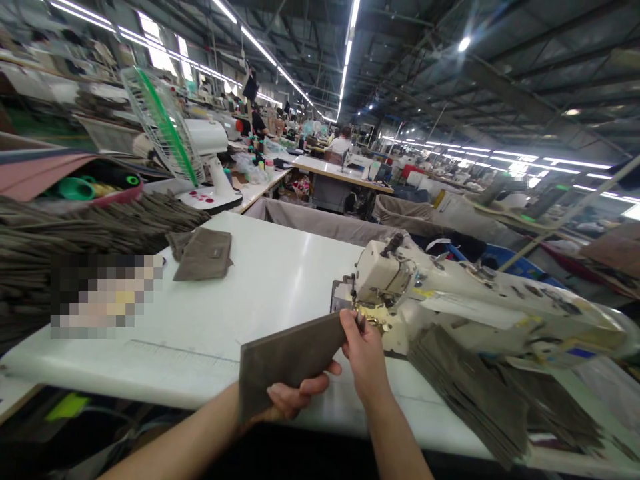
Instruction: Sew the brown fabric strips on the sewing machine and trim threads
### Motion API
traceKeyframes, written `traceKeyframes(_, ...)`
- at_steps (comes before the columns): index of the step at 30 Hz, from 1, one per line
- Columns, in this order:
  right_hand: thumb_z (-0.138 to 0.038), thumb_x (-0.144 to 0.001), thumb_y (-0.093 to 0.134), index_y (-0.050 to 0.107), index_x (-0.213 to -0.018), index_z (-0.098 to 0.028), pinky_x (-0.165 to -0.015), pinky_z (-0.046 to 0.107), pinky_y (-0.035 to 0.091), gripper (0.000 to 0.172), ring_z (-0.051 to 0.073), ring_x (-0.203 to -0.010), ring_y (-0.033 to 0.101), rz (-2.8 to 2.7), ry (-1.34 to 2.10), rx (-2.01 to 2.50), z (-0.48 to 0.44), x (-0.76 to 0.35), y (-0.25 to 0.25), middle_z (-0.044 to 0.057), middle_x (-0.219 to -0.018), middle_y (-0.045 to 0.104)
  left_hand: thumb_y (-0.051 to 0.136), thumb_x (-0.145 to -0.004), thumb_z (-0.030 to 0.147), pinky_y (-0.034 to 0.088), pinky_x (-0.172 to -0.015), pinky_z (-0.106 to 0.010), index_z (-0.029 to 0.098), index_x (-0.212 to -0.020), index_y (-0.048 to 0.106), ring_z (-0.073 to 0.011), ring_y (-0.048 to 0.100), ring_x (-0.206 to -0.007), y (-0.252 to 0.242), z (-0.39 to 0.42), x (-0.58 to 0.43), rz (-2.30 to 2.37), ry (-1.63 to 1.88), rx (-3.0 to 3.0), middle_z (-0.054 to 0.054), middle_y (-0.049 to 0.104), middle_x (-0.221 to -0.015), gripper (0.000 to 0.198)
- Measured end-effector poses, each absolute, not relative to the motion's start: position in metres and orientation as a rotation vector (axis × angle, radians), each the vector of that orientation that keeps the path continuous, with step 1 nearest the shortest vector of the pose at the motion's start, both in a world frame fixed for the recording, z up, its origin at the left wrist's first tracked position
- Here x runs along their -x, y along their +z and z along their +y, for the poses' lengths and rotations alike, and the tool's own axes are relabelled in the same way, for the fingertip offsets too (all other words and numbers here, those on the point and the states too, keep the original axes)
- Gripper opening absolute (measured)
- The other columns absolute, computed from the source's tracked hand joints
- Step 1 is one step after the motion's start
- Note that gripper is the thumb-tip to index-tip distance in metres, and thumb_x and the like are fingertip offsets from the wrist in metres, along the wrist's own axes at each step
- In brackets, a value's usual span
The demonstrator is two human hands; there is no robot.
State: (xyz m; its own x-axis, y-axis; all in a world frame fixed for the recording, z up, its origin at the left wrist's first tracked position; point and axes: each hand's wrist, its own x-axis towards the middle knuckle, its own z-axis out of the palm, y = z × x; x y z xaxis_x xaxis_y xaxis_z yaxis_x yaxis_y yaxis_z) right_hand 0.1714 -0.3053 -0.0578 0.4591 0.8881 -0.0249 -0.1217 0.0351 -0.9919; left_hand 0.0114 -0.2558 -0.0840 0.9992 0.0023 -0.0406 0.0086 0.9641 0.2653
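Note:
A folded grey-brown fabric piece (293,357) is held up in front of me, above the front edge of the white table (280,267). Its lower edge lies in my left hand (297,397), whose fingers curl round onto the near face. At the upper right corner, my right hand (361,347) pinches the fabric between thumb and fingers. Just beyond that hand is the needle area of a cream sewing machine (387,273). Right of the hands lies a stack of similar fabric pieces (470,393).
A few sewn pieces (204,253) rest at the table's back left. Big piles of the same fabric (30,247) line the left side, below a white fan (165,127). A cloth-lined bin (320,223) stands behind the table. Farther off, a person (341,143) sits among workstations.

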Motion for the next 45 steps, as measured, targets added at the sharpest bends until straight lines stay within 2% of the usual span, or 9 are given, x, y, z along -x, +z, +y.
traceKeyframes(7,-0.069,-0.080,0.064,0.050,-0.069,-0.021,-0.042,0.022,0.026,0.051,0.008,-0.048,0.028,-0.732,0.908,1.323,-0.307,-0.171,-0.062,-0.008,-0.056,0.034,0.050,-0.094,0.035,0.006,-0.031,-0.012,0.012,-0.106,0.070,0.0025,0.015,-0.033,-0.089,-0.253,-0.014,0.168,0.010,-0.460,0.000,0.055,-0.067,0.033)
traceKeyframes(9,-0.068,-0.081,0.064,0.051,-0.068,-0.021,-0.044,0.022,0.029,0.050,0.009,-0.050,0.032,-0.745,0.876,1.325,-0.306,-0.174,-0.063,-0.007,-0.056,0.036,0.052,-0.092,0.037,0.022,-0.034,-0.014,0.013,-0.108,0.071,-0.0023,0.038,-0.036,-0.094,-0.248,-0.016,0.233,-0.012,-0.586,-0.004,0.066,-0.076,0.035)
traceKeyframes(11,-0.066,-0.082,0.064,0.055,-0.069,-0.020,-0.048,0.022,0.034,0.048,0.010,-0.054,0.039,-0.778,0.818,1.326,-0.307,-0.179,-0.061,-0.005,-0.059,0.043,0.061,-0.086,0.037,0.043,-0.047,-0.020,0.013,-0.108,0.072,-0.0124,0.062,-0.056,-0.092,-0.243,-0.014,0.322,0.039,-0.638,-0.008,0.074,-0.090,0.034)
traceKeyframes(13,-0.063,-0.081,0.065,0.061,-0.073,-0.018,-0.052,0.023,0.039,0.046,0.012,-0.061,0.046,-0.816,0.762,1.336,-0.308,-0.184,-0.058,-0.002,-0.064,0.052,0.068,-0.082,0.043,0.052,-0.065,-0.024,0.014,-0.105,0.074,-0.0176,0.069,-0.075,-0.081,-0.240,-0.008,0.426,0.160,-0.614,-0.009,0.076,-0.094,0.037)
traceKeyframes(17,-0.063,-0.081,0.063,0.066,-0.075,-0.017,-0.058,0.025,0.041,0.046,0.015,-0.067,0.049,-0.832,0.628,1.396,-0.315,-0.193,-0.051,0.000,-0.068,0.056,0.061,-0.079,0.068,0.053,-0.077,-0.033,0.012,-0.093,0.077,-0.0252,0.069,-0.080,-0.049,-0.235,0.008,0.626,0.382,-0.779,-0.013,0.077,-0.088,0.060)
traceKeyframes(20,-0.064,-0.082,0.062,0.066,-0.075,-0.017,-0.060,0.026,0.042,0.047,0.016,-0.067,0.050,-0.803,0.535,1.439,-0.321,-0.194,-0.053,0.000,-0.064,0.055,0.077,-0.066,0.060,0.049,-0.075,-0.033,0.018,-0.078,0.077,-0.0268,0.066,-0.080,-0.036,-0.237,0.013,0.879,0.541,-1.188,-0.007,0.075,-0.079,0.044)
traceKeyframes(23,-0.064,-0.082,0.062,0.066,-0.075,-0.017,-0.058,0.026,0.041,0.048,0.016,-0.067,0.051,-0.784,0.518,1.452,-0.325,-0.193,-0.058,-0.001,-0.061,0.054,0.078,-0.063,0.054,0.045,-0.069,-0.031,0.021,-0.068,0.075,-0.0236,0.060,-0.074,-0.034,-0.243,0.012,1.043,0.664,-1.441,-0.003,0.070,-0.070,0.033)
traceKeyframes(36,-0.062,-0.081,0.067,0.068,-0.077,-0.018,-0.056,0.026,0.042,0.044,0.017,-0.064,0.055,-0.775,0.514,1.421,-0.330,-0.195,-0.065,-0.002,-0.057,0.053,0.071,-0.071,0.051,0.046,-0.075,-0.032,0.022,-0.075,0.077,-0.0257,0.062,-0.082,-0.039,-0.245,0.014,1.012,0.700,-1.477,-0.004,0.074,-0.080,0.030)
traceKeyframes(45,-0.055,-0.082,0.067,0.070,-0.081,-0.015,-0.062,0.026,0.044,0.040,0.015,-0.069,0.057,-0.807,0.673,1.411,-0.328,-0.200,-0.061,0.001,-0.072,0.065,0.069,-0.074,0.058,0.039,-0.060,-0.026,0.017,-0.079,0.074,-0.0182,0.056,-0.067,-0.040,-0.251,0.014,0.863,0.341,-1.416,-0.003,0.068,-0.072,0.042)
